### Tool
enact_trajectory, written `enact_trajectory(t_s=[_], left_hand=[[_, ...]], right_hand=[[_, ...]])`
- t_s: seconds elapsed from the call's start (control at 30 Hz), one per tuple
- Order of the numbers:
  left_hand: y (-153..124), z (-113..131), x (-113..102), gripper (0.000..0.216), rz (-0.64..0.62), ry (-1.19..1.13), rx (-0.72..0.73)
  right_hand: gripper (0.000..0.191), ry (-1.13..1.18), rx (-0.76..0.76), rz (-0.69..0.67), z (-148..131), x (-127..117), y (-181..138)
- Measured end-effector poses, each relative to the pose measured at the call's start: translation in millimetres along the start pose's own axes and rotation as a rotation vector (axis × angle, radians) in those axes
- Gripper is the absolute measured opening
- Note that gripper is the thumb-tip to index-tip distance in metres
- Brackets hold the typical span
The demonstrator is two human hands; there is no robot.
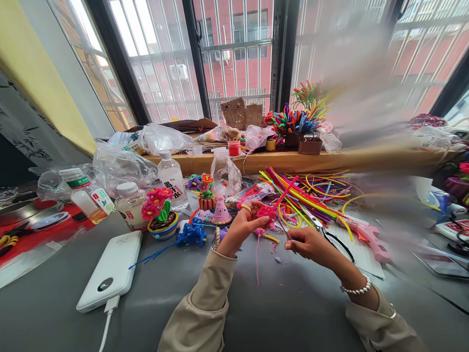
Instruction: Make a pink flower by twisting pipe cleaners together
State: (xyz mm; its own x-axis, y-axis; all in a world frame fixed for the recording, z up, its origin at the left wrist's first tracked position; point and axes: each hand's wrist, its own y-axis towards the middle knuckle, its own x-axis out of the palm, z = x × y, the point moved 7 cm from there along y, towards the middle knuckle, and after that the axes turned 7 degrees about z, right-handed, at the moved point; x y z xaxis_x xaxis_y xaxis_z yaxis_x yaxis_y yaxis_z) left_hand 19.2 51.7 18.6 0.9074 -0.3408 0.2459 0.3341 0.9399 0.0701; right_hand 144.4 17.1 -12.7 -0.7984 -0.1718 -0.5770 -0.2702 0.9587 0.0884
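In the middle of the head view, my left hand [248, 226] is closed around a bright pink pipe-cleaner flower [267, 212]. One pink stem rises from it to the upper right, and a thin pink strand [258, 261] hangs below. My right hand [309, 244] pinches a thin, dark, slender piece [285, 231] just right of the flower; its kind is too small to tell. Black-handled scissors [339, 244] lie behind my right hand. A pink knitted-looking cone [221, 211] stands left of my left hand. Small pink bits [273, 248] are scattered below the flower.
Loose pipe cleaners [293, 190] are heaped behind my hands. A pink glue gun [372, 239] lies to the right. On the left are a potted pipe-cleaner flower [163, 227], blue pipe-cleaner pieces [190, 233], a white power bank [112, 271] and bottles [172, 178]. A blurred shape covers the right.
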Motion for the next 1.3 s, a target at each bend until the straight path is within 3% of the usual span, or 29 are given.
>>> enact_trajectory(t_s=[0.3,0.47,0.6,1.3], left_hand=[[2,-1,-6,0.030,0.083,-0.014,0.012],[3,-1,-11,0.030,0.123,0.057,0.021],[4,-2,-12,0.036,0.136,0.057,0.012],[3,-4,-8,0.034,0.084,0.054,-0.005]], right_hand=[[0.037,0.052,0.031,-0.032,6,3,0],[0.050,-0.025,-0.118,-0.113,-5,5,-3],[0.057,-0.077,-0.143,-0.116,-9,5,-4],[0.041,-0.032,-0.028,-0.074,-3,6,-2]])
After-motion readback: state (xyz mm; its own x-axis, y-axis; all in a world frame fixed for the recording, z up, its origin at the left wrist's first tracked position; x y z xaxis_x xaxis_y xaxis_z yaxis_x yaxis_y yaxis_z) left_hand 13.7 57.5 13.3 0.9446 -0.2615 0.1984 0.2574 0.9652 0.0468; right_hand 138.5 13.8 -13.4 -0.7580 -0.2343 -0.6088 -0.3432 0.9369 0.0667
